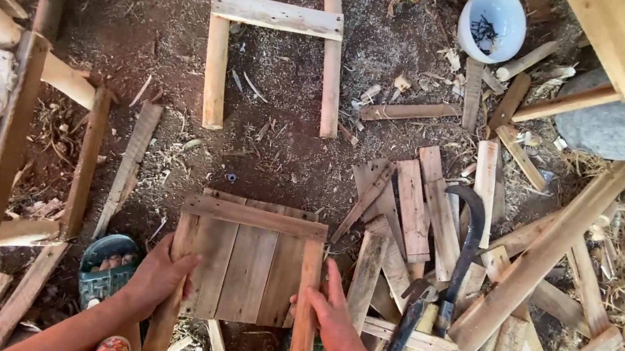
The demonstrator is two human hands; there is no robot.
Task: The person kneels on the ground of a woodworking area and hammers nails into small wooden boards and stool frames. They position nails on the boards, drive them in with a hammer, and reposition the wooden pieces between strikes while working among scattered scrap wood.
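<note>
Head cam, looking straight down: both hands are on a small wooden slat panel (pixel 249 260) lying on the sawdusty dirt floor (pixel 268 145). Left hand (pixel 158 276) has its fingers wrapped round the left edge, right hand (pixel 330 315) grips the right side rail. A curved-blade machete (pixel 463 252) rests on the scrap-wood pile (pixel 522 292) just right, white bowl of nails (pixel 493 22) further up.

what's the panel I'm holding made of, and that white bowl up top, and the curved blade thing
Panel: rough unfinished wood slats, grain showing. White bowl: probably plastic, smooth and glossy. Curved blade: looks like dark, dull metal.
</note>
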